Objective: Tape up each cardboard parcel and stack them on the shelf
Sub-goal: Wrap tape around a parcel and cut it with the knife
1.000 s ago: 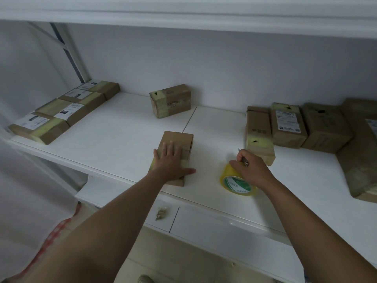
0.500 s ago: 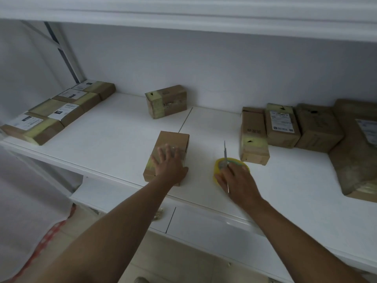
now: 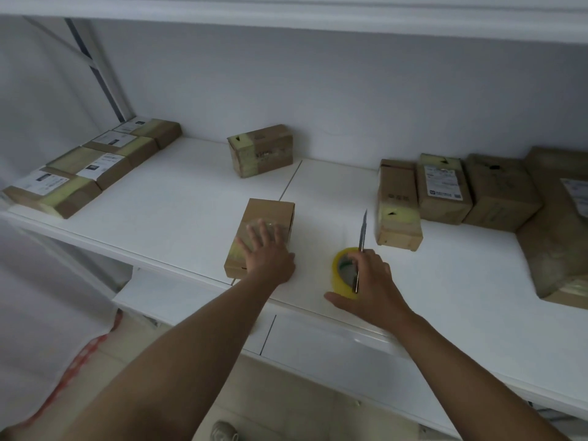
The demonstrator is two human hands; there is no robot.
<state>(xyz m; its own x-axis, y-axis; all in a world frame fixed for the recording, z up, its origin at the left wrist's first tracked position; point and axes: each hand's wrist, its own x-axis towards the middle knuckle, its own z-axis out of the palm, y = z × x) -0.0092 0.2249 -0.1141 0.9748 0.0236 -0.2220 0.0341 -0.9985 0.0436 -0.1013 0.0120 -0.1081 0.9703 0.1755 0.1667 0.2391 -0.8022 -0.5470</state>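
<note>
The cardboard parcel (image 3: 265, 222) lay near the front edge of the white shelf (image 3: 178, 218), directly under the left hand (image 3: 267, 254). That hand rested flat on the parcel's near half, fingers straight and slightly spread, palm down on the yellowish tape band; nothing was gripped. The parcel's long axis ran from the front edge toward the back wall, leaning a little to the right at its far end, and its far end face stood bare brown.

Just to the right, apart from the parcel, the yellow tape roll (image 3: 342, 272) lay flat on the shelf. The right hand (image 3: 370, 286) rested on the roll's right side, thumb stretched along its near rim, and held a utility knife (image 3: 362, 237) whose blade pointed away toward the wall. The fingers appeared to be curled around the knife handle, though the handle itself was mostly hidden.

Beyond the knife tip stood an upright taped box (image 3: 397, 205), the first of a row of parcels (image 3: 471, 189) running right along the wall. A single taped box (image 3: 261, 150) sat at the back centre. Four flat labelled parcels (image 3: 92, 167) lined the shelf's left end. A pale wall (image 3: 318, 90) closed the back; another shelf board (image 3: 286, 14) spanned overhead; tiled floor (image 3: 286, 402) showed below.
</note>
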